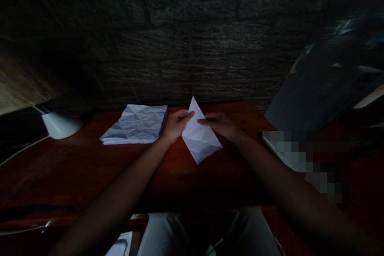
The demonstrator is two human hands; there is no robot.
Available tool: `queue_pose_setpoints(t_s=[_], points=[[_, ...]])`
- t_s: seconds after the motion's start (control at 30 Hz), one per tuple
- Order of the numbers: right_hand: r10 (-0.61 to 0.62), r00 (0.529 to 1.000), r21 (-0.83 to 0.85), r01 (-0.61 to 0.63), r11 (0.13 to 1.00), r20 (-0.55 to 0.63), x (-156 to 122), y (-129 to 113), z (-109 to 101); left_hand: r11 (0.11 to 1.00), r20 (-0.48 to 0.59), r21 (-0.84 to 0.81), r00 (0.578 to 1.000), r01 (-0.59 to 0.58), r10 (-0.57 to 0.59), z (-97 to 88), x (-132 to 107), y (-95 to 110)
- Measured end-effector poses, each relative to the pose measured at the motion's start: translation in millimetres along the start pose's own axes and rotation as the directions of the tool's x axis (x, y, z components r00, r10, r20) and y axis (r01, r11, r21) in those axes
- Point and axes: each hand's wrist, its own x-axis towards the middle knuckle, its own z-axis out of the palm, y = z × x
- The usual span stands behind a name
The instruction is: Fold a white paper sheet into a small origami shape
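A folded sheet of paper (200, 138), white with faint crease lines and pointed at its top, is held up over the wooden table between both hands. My left hand (177, 123) pinches its left edge, with the thumb lying on the front face. On the opposite edge, my right hand (220, 124) grips the paper with its thumb in front; the fingers behind the sheet are partly hidden. Just left of my left hand lies a stack of creased paper sheets (139, 122), covered in a pattern of triangular folds.
The reddish wooden table (75, 168) meets a dark stone-block wall (192, 48). A white lamp base (60, 125) with a cord stands at the left, under a shade (21, 82). At the right edge, a flat object (285, 154) is blurred by pixelation.
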Motion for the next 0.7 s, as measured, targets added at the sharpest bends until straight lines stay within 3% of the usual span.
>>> queue_pose_setpoints(t_s=[0.27,0.6,0.7], points=[[0.001,0.998,0.021,0.0,1.0,-0.068,0,-1,1,0.999,0.112,0.002,0.993,0.037,-0.037,-5.6,0,3],[-0.016,0.998,0.057,0.019,0.998,-0.06,-4,-4,5,0.999,0.067,0.035,0.998,0.011,-0.014,-10.3,4,-4],[-0.022,0.996,0.065,0.028,0.998,-0.089,-2,-4,3,0.997,0.099,0.073,0.994,0.038,-0.046,-13.6,4,-5]])
